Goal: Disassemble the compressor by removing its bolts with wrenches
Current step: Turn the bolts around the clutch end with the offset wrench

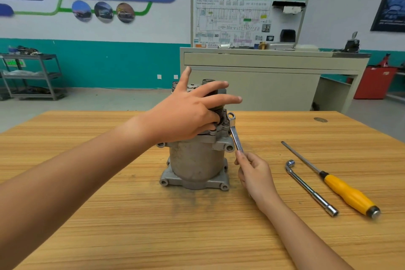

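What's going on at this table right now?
A person is working on a compressor standing upright on a wooden table. The left hand rests on its top, fingers spread. The right hand grips a ring wrench whose ring end sits at a top bolt. An L-shaped socket wrench and a yellow-handled screwdriver lie untouched alongside.

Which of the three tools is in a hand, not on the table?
The flat ring wrench, which the right hand holds against the compressor. The L-shaped socket wrench and the yellow-handled screwdriver lie on the table.
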Motion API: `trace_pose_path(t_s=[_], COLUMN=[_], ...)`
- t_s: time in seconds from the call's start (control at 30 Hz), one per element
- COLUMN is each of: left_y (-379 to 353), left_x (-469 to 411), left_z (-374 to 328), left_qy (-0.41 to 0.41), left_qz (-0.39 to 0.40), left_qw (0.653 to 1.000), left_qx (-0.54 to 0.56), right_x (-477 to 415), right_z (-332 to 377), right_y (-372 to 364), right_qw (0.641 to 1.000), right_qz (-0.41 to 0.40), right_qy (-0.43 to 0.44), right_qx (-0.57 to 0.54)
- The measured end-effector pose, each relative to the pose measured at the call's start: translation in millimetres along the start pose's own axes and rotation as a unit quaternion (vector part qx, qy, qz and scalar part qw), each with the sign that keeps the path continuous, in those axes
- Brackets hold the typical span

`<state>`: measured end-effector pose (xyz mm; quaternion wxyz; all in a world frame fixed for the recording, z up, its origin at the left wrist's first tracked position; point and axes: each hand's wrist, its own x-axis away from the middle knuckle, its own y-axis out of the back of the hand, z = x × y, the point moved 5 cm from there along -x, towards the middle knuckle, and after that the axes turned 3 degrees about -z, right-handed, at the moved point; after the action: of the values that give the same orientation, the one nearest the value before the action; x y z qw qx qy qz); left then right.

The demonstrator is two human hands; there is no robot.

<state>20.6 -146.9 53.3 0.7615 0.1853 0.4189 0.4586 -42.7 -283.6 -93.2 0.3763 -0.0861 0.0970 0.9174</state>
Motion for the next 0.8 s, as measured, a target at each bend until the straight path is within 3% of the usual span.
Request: trace_pose_path(t_s=[0.13, 0.2, 0.27, 0.33, 0.37, 0.43, 0.53, 0.63, 0.8], left_y=[6.7, 6.3, -0.7, -23.9, -39.5, -69.1, -88.6, -88.1, -76.1], left_x=[3.2, 17.5, 46.6, 81.4, 96.3, 115.0, 118.3, 116.8, 114.3], left_z=[2.0, 13.0, 21.4, 18.1, 11.5, -5.5, -17.2, -14.8, -15.6], left_qy=[0.005, 0.100, 0.257, 0.401, 0.457, 0.524, 0.564, 0.577, 0.592], left_qz=[-0.062, -0.121, -0.183, -0.179, -0.143, -0.063, -0.063, -0.101, -0.058], left_qw=[0.998, 0.986, 0.930, 0.847, 0.812, 0.756, 0.711, 0.727, 0.756], left_qx=[0.003, 0.059, 0.189, 0.299, 0.333, 0.388, 0.416, 0.358, 0.274], right_x=[6.8, 11.1, 19.0, 30.8, 36.8, 47.6, 51.5, 50.0, 50.2], right_z=[12.4, 22.6, 35.1, 51.8, 61.0, 77.9, 97.9, 114.0, 142.9], right_y=[9.5, 17.1, 26.0, 34.4, 38.0, 38.4, 33.3, 27.3, 16.0], right_qw=[1.000, 0.999, 0.998, 0.981, 0.957, 0.873, 0.776, 0.711, 0.615], right_qz=[-0.007, -0.012, -0.011, -0.018, -0.027, -0.038, -0.043, -0.025, 0.027], right_qy=[0.019, 0.035, 0.068, 0.142, 0.190, 0.261, 0.261, 0.233, 0.240], right_qx=[-0.011, -0.031, 0.007, 0.129, 0.220, 0.409, 0.572, 0.663, 0.751])
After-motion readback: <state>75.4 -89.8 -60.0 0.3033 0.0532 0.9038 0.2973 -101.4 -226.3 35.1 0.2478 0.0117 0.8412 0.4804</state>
